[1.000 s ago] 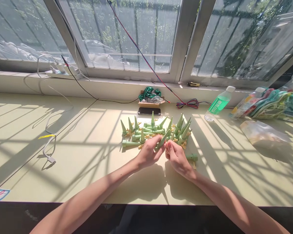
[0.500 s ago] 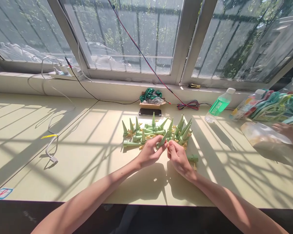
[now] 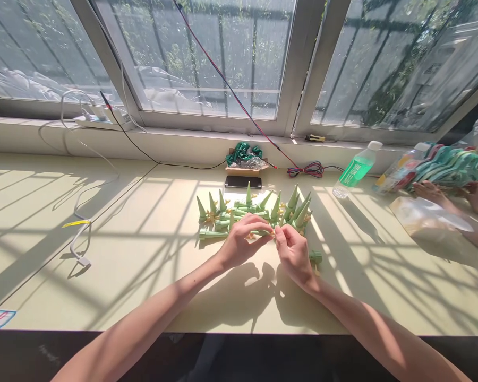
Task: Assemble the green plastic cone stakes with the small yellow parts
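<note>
My left hand (image 3: 241, 243) is curled nearly closed round a mostly hidden green piece (image 3: 262, 232); my right (image 3: 295, 253) is pinched just beside it, can't tell on what. Looks like light, stiff, slickish plastic, so I'd grip the thicker end.

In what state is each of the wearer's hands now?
Left hand: closed on a green piece, mostly hidden.
Right hand: pinched closed; what it holds cannot be told.
</note>
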Demonstrator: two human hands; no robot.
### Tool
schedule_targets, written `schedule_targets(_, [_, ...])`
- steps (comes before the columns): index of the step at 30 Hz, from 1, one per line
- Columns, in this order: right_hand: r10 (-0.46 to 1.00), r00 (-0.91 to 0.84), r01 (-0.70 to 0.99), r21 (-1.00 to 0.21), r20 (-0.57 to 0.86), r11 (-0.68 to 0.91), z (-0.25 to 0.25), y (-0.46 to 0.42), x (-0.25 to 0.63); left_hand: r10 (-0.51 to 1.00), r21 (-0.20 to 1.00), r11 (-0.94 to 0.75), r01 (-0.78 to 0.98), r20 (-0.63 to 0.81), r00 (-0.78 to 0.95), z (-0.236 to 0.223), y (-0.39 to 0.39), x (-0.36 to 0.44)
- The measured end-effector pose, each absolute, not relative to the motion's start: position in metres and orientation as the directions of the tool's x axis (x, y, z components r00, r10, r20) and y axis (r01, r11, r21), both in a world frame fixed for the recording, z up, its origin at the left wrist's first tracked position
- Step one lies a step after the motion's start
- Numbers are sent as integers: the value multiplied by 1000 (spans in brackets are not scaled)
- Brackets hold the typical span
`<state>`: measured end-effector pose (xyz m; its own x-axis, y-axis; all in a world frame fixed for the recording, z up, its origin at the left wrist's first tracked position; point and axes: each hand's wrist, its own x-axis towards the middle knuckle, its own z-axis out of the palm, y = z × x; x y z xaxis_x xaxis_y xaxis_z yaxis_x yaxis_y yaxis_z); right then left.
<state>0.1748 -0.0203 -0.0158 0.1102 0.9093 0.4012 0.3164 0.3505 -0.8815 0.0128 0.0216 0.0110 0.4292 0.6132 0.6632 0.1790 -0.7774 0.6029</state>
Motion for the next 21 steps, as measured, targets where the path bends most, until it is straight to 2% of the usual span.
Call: schedule_targets(21, [878,61,387,-822,475,418,-16,-25,176,473,453,-877,158,761,445,9,15,14])
